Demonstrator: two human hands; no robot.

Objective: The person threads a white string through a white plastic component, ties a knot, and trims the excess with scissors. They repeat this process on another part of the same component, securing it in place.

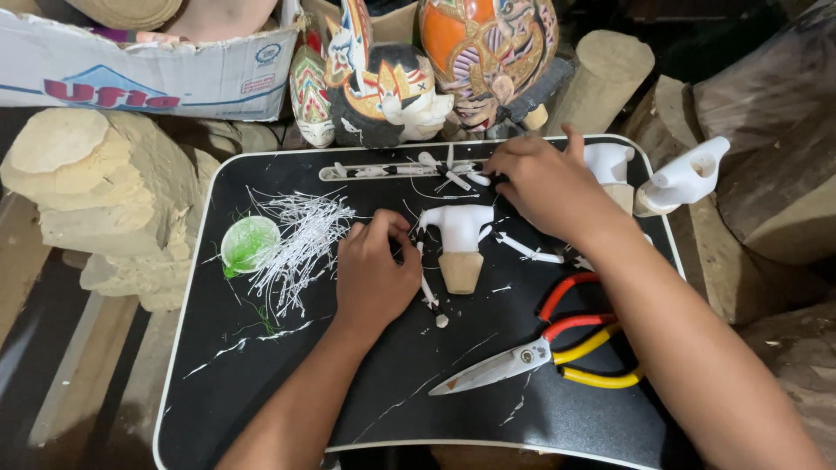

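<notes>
My left hand [376, 277] rests near the middle of the black surface [261, 400], fingers curled in narrow around a thin white stick [428, 292]. That stick runs from about twelve o'clock, up by my fingertips, down to five o'clock, where it ends in a small knob just past my knuckles. My right hand [544, 187] lies further off at one o'clock, fingers bent down onto a scatter of short white sticks [453, 177] along the far edge of the surface; whether it pinches one or only presses on them I cannot tell, since the fingertips are under the hand.

Between the hands stands a small white carved piece on a tan wooden plug [460, 248], its long axis pointing toward me. It sits just beside my left hand at three o'clock of it, and at seven o'clock of my right, so the left is nearer.

A heap of white shavings [300, 239] and a pale green lid [249, 245] lie at nine o'clock of my left hand. Scissors with red and yellow handles [557, 348] lie at five o'clock, blades shut and pointing at eight o'clock. Two more white carved pieces [688, 174] stand partly behind my right wrist, cut off from view. Painted masks [392, 87] crowd the far edge.
</notes>
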